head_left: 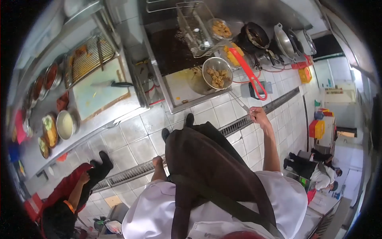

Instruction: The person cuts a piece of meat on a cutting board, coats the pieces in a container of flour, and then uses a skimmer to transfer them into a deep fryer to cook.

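Observation:
My right hand [258,116] is closed around the metal handle [238,102] of a round strainer. The strainer's bowl [217,73] holds browned fried pieces [218,78] and sits over the front right part of the fryer [173,104], above dark oil and a yellowish, wet metal ledge. Low in front of my apron, my left hand [158,161] has its fingers curled; whether anything is in them is too small to make out.
Behind the strainer stand a wire basket [195,30], a bowl of fried food [221,28], red-handled tongs [250,75] and a black pan [257,35]. A knife [113,84] lies on the left cutting board [95,97]. A co-worker [59,217] stands at lower left.

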A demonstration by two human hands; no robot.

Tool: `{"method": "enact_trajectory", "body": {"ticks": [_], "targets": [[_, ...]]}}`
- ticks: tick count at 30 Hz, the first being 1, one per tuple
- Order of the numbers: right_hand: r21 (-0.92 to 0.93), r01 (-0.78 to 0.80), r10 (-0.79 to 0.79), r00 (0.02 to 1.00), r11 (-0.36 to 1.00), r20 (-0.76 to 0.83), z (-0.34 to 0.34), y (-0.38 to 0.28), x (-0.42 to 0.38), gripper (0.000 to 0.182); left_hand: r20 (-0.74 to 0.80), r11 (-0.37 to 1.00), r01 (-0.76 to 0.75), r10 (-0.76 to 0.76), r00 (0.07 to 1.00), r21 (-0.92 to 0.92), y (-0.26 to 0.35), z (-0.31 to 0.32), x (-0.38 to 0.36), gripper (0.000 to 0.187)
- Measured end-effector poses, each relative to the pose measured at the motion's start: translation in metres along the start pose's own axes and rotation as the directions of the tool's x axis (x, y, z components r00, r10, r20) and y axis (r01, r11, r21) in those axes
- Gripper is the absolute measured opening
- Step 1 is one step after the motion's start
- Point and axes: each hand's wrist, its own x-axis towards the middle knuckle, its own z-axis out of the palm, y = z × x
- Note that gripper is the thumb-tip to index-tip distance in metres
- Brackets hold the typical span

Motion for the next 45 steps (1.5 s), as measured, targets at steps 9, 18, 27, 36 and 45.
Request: {"method": "enact_trajectory", "body": {"ticks": [9,18,27,36,45], "targets": [[-0.523,0.776,-0.820,0.525,0.352,0.228,-0.093,0.041,0.132,0.006,-0.065,0.984,0.077,-0.088,0.994,-0.161,0.053,0.005,-0.052,0.030],[-0.074,0.388,-0.395,0.899,0.919,-0.190,-0.095,0.108,0.319,0.006,-0.303,0.974,-0.111,0.168,0.938,0.196,0.035,0.086,-0.097,0.032],[0.191,0.064,-0.070,0.997,0.979,0.027,-0.097,0.087,0.293,0.014,-0.453,0.956,-0.276,0.203,0.868,-0.101,0.002,0.096,-0.158,0.024],[-0.722,0.108,-0.438,0.852,0.684,-0.287,-0.102,0.040,0.273,0.032,0.200,0.289,-0.180,0.896,0.395,-0.940,0.369,-0.021,-0.445,0.067],[-0.010,0.922,-0.908,0.384,0.388,0.166,0.026,-0.261,0.192,0.025,0.213,0.175,0.140,0.916,0.340,-0.975,0.460,-0.009,-0.514,0.026]]}}
